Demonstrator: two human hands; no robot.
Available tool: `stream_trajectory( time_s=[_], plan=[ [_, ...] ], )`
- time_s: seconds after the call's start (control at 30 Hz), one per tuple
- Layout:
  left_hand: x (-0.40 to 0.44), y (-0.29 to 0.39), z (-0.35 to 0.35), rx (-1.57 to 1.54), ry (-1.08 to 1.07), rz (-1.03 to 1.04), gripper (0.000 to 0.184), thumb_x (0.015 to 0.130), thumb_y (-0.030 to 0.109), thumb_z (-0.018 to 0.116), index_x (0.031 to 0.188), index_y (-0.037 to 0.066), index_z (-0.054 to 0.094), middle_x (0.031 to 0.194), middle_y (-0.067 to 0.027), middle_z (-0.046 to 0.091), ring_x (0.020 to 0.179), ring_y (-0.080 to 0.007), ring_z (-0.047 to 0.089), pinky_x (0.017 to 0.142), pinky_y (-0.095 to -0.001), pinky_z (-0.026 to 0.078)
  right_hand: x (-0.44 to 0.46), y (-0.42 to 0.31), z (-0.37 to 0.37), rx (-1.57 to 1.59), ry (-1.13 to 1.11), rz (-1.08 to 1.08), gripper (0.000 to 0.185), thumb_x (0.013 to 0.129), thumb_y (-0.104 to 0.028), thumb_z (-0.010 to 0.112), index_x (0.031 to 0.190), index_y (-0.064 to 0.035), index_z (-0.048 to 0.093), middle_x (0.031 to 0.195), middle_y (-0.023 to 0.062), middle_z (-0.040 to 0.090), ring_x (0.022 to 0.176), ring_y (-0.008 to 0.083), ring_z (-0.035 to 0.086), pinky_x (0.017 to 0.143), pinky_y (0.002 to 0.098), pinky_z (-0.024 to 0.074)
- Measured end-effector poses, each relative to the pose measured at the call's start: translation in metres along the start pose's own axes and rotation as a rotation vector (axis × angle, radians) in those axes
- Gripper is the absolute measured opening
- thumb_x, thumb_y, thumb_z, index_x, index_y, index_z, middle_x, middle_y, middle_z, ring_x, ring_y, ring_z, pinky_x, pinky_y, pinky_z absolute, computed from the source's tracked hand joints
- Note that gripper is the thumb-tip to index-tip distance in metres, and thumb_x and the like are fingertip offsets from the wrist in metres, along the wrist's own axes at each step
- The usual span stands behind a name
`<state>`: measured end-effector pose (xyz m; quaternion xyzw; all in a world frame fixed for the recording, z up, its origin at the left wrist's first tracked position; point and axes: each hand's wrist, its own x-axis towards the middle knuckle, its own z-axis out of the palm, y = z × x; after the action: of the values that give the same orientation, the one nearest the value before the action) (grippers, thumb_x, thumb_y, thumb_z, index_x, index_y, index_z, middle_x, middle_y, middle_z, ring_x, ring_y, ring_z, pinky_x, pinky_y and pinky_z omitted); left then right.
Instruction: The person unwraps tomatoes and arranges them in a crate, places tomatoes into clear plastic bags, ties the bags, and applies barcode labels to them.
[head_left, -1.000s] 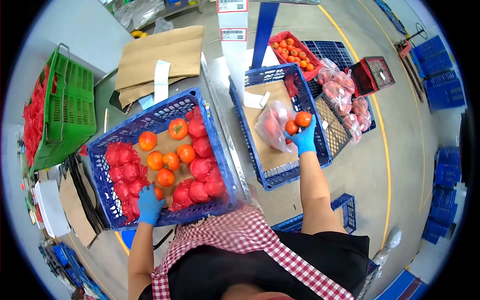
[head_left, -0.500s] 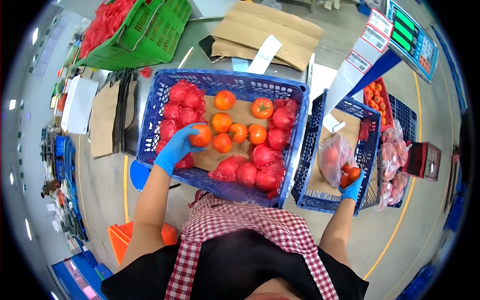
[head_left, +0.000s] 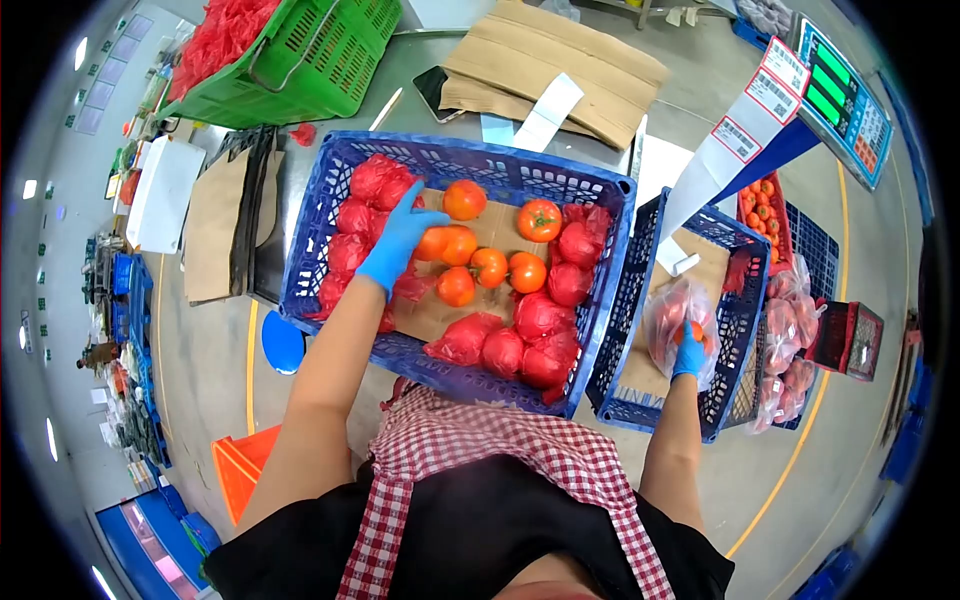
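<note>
red-bordered white barcode labels [head_left: 738, 138], print too small to read. glossy, round orange-red tomato [head_left: 431, 245] inside blue lattice-sided plastic crate [head_left: 470, 152], beside blue-gloved left hand [head_left: 396, 245], fingers spread. blue-gloved right hand [head_left: 688, 356] at clear plastic bag [head_left: 664, 318]; grip cannot be told.

"Where does this view look from?"
"It's head-worn, facing forward and down past the checked apron [head_left: 490, 440]."
"How near?"
"Close above the tomato crate [head_left: 604, 290], wide enough to catch the floor [head_left: 840, 440] around."
</note>
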<state>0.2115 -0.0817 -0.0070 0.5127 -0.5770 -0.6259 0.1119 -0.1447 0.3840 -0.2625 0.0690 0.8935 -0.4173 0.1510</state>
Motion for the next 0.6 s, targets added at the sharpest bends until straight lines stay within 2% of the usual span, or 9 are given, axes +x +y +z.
stream_trajectory(
  time_s=[0.03, 0.07, 0.17, 0.2, 0.3, 0.33, 0.43, 0.57, 0.6],
  plan=[
    [0.018, -0.010, -0.003, 0.287, 0.055, 0.119, 0.069, 0.076, 0.026, 0.066, 0.134, 0.003, 0.037, 0.111, -0.0177, 0.058, 0.101, -0.0287, 0.058, 0.085, -0.0374, 0.049, -0.004, -0.005, 0.001, -0.145, 0.018, -0.021, 0.064, 0.072, -0.044, 0.071, 0.116, -0.0010, 0.053, 0.106, 0.0159, 0.059, 0.095, 0.0271, 0.058, 0.082, 0.0352, 0.0471],
    [0.018, 0.000, 0.009, 0.399, 0.104, 0.232, 0.083, 0.068, 0.032, 0.070, 0.138, 0.007, 0.033, 0.116, -0.0192, 0.057, 0.103, -0.0305, 0.058, 0.086, -0.0382, 0.048, -0.012, -0.009, -0.002, -0.293, -0.029, -0.034, 0.070, 0.071, -0.046, 0.070, 0.117, 0.0025, 0.050, 0.109, 0.0212, 0.058, 0.098, 0.0332, 0.058, 0.084, 0.0377, 0.0463],
    [0.044, 0.012, 0.024, 0.833, 0.048, 0.203, 0.089, 0.063, 0.039, 0.072, 0.138, 0.008, 0.034, 0.121, -0.0211, 0.054, 0.106, -0.0321, 0.057, 0.088, -0.0385, 0.046, -0.031, -0.017, -0.010, -0.504, -0.053, -0.110, 0.072, 0.070, -0.047, 0.069, 0.118, 0.0030, 0.050, 0.112, 0.0263, 0.056, 0.103, 0.0392, 0.056, 0.085, 0.0416, 0.0454],
    [0.046, 0.022, 0.032, 0.966, 0.014, 0.121, 0.086, 0.060, 0.042, 0.073, 0.133, 0.008, 0.041, 0.122, -0.0216, 0.053, 0.106, -0.0333, 0.056, 0.088, -0.0388, 0.045, -0.034, -0.017, -0.015, -0.498, -0.110, -0.131, 0.071, 0.069, -0.043, 0.068, 0.119, 0.0032, 0.049, 0.110, 0.0284, 0.056, 0.101, 0.0414, 0.055, 0.084, 0.0432, 0.0457],
    [0.050, 0.047, 0.046, 1.102, -0.075, -0.046, 0.077, 0.061, 0.039, 0.073, 0.126, 0.007, 0.048, 0.116, -0.0203, 0.057, 0.101, -0.0319, 0.059, 0.087, -0.0387, 0.046, -0.062, -0.037, -0.030, -0.610, 0.001, -0.229, 0.068, 0.068, -0.039, 0.069, 0.119, 0.0023, 0.049, 0.109, 0.0278, 0.055, 0.098, 0.0414, 0.056, 0.082, 0.0440, 0.0463],
    [0.053, 0.051, 0.044, 1.018, -0.138, -0.070, 0.073, 0.063, 0.039, 0.073, 0.124, 0.006, 0.049, 0.114, -0.0190, 0.058, 0.099, -0.0310, 0.059, 0.085, -0.0391, 0.047, -0.085, -0.064, -0.039, -0.615, 0.037, -0.257, 0.063, 0.070, -0.031, 0.069, 0.120, 0.0025, 0.049, 0.108, 0.0270, 0.054, 0.098, 0.0400, 0.056, 0.083, 0.0429, 0.0455],
    [0.059, 0.046, 0.026, 0.669, -0.317, -0.152, 0.066, 0.068, 0.038, 0.072, 0.120, 0.005, 0.051, 0.109, -0.0153, 0.060, 0.094, -0.0283, 0.061, 0.079, -0.0405, 0.050, -0.101, -0.055, -0.039, -0.391, 0.132, -0.452, 0.059, 0.072, -0.025, 0.068, 0.120, 0.0029, 0.049, 0.111, 0.0265, 0.053, 0.101, 0.0381, 0.054, 0.087, 0.0406, 0.0439],
    [0.050, 0.020, -0.021, -0.065, -0.532, -0.309, 0.063, 0.075, 0.041, 0.069, 0.122, 0.005, 0.049, 0.111, -0.0134, 0.059, 0.094, -0.0259, 0.060, 0.075, -0.0419, 0.053, -0.137, -0.057, -0.054, -0.166, 0.140, -0.384, 0.050, 0.078, -0.018, 0.065, 0.121, 0.0037, 0.048, 0.114, 0.0213, 0.051, 0.104, 0.0341, 0.051, 0.089, 0.0392, 0.0419],
    [0.038, 0.014, -0.030, -0.257, -0.578, -0.344, 0.063, 0.076, 0.042, 0.068, 0.123, 0.005, 0.048, 0.112, -0.0134, 0.058, 0.094, -0.0256, 0.059, 0.074, -0.0419, 0.053, -0.143, -0.049, -0.055, -0.084, 0.131, -0.377, 0.047, 0.080, -0.014, 0.064, 0.122, 0.0016, 0.049, 0.114, 0.0178, 0.052, 0.103, 0.0284, 0.052, 0.086, 0.0368, 0.0429]
  ],
)
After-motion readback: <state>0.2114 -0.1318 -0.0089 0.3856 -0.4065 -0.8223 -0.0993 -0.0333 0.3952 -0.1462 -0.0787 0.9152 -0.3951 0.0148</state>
